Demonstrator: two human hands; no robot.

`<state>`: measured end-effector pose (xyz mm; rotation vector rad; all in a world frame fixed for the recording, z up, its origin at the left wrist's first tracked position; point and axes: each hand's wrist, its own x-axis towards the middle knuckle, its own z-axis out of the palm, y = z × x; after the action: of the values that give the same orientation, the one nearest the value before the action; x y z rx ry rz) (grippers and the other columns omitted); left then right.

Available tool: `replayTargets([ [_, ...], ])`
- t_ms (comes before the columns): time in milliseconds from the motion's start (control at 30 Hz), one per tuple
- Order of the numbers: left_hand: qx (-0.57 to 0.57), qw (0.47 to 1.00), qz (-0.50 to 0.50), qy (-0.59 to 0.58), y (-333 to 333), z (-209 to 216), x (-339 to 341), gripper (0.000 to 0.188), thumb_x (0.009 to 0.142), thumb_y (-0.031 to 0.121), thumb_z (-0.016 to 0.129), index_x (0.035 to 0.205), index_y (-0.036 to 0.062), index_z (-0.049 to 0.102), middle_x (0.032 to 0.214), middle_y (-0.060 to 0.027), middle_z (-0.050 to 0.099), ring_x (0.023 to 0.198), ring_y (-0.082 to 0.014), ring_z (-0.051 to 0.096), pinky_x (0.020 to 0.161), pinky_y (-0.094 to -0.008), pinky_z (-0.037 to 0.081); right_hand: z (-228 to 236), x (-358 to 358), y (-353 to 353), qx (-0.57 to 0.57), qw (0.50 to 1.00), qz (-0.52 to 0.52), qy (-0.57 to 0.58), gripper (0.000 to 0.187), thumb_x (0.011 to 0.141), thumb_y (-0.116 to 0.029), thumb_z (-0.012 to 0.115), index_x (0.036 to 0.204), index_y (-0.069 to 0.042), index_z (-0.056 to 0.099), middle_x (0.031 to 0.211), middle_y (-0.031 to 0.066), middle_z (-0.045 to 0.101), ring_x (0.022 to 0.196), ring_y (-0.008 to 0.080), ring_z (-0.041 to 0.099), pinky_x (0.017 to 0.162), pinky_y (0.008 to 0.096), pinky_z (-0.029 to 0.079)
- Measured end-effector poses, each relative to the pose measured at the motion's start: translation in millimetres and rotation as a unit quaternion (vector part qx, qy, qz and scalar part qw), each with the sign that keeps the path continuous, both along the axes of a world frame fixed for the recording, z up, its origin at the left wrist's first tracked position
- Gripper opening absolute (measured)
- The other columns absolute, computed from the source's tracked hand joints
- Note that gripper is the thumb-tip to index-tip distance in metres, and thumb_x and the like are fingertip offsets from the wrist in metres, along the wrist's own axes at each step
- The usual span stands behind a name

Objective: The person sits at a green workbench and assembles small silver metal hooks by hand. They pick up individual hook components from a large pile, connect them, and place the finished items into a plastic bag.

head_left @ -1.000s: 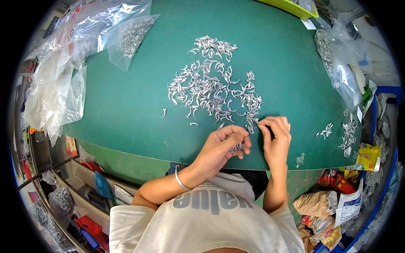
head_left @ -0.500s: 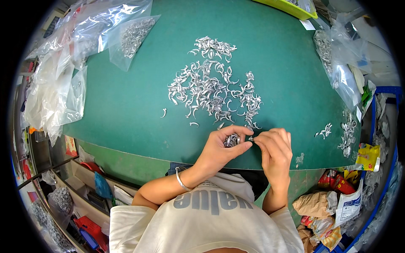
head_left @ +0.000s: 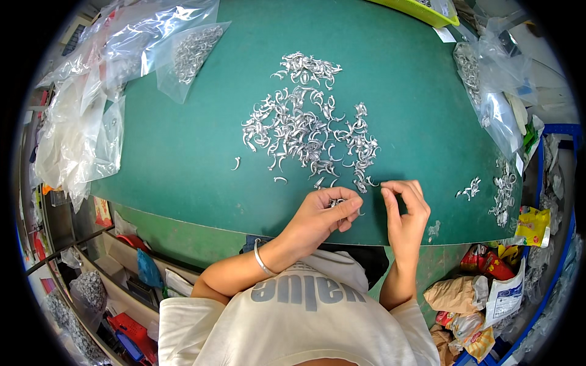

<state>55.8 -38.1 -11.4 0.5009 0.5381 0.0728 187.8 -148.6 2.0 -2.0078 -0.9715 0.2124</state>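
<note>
At the lower middle of the frame is the person's light shirt (head_left: 293, 335), and above it a silver bracelet (head_left: 260, 259) sits around the left wrist. The left hand (head_left: 323, 215), just below the centre, is curled around some small silver pieces (head_left: 335, 202). To its right, the right hand (head_left: 408, 210) has thumb and forefinger tips close together, near a curved piece (head_left: 372, 182); whether they pinch anything, one cannot tell. Beyond the hands, a loose pile (head_left: 302, 137) of such pieces lies in the middle of the green table (head_left: 183, 152), and a smaller heap (head_left: 308, 67) lies higher. A clear bag (head_left: 195, 55) with similar pieces rests at the upper left, and a yellow-green tray (head_left: 416, 10) stands at the upper right.
</note>
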Motion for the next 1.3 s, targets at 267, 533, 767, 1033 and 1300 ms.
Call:
replayTargets([
  [267, 0.008, 0.999, 0.022, -0.025, 1, 2, 2, 0.011, 0.089, 0.012, 0.052, 0.096, 0.0037, 0.057, 0.090, -0.0056, 0.058, 0.078, -0.0106, 0.051, 0.062, -0.0208, 0.039, -21, 3, 5, -0.065, 0.992, 0.020, -0.110, 0.011, 0.070, -0.001, 0.068, 0.078, -0.003, 0.061, 0.081, 0.0064, 0.058, 0.079, 0.0241, 0.052, 0.071, 0.0343, 0.038],
  [533, 0.063, 0.998, 0.012, -0.004, 0, 6, 3, 0.018, 0.091, 0.014, 0.052, 0.101, 0.0002, 0.058, 0.086, -0.0065, 0.059, 0.075, -0.0108, 0.053, 0.063, -0.0231, 0.044, -1, -1, 2, 0.055, 0.995, 0.074, -0.037, 0.012, 0.067, 0.003, 0.066, 0.077, -0.002, 0.062, 0.081, 0.0072, 0.060, 0.079, 0.0253, 0.055, 0.068, 0.0339, 0.041],
  [767, 0.125, 0.992, 0.013, 0.019, -2, 6, 1, 0.022, 0.086, 0.010, 0.061, 0.104, -0.0019, 0.058, 0.087, -0.0056, 0.059, 0.075, -0.0103, 0.054, 0.065, -0.0230, 0.045, 8, -3, 1, 0.061, 0.984, 0.123, -0.116, 0.016, 0.061, 0.003, 0.066, 0.076, -0.003, 0.063, 0.079, 0.0059, 0.060, 0.078, 0.0242, 0.055, 0.067, 0.0334, 0.039],
  [1033, 0.162, 0.987, 0.005, 0.018, -1, 7, 3, 0.014, 0.086, 0.009, 0.060, 0.096, -0.0012, 0.058, 0.080, -0.0044, 0.058, 0.068, -0.0099, 0.053, 0.062, -0.0226, 0.044, 10, -6, 2, 0.077, 0.989, 0.096, -0.076, 0.016, 0.064, 0.002, 0.068, 0.078, -0.001, 0.062, 0.078, 0.0072, 0.061, 0.076, 0.0246, 0.055, 0.068, 0.0333, 0.039],
  [1300, 0.020, 1.000, -0.006, -0.004, 3, 4, 2, 0.014, 0.089, 0.016, 0.056, 0.091, 0.0026, 0.056, 0.079, -0.0048, 0.057, 0.068, -0.0102, 0.053, 0.060, -0.0233, 0.044, -8, 4, 1, -0.026, 0.998, 0.024, -0.043, 0.017, 0.070, -0.001, 0.069, 0.085, -0.001, 0.062, 0.082, 0.0082, 0.061, 0.080, 0.0253, 0.055, 0.073, 0.0342, 0.040],
])
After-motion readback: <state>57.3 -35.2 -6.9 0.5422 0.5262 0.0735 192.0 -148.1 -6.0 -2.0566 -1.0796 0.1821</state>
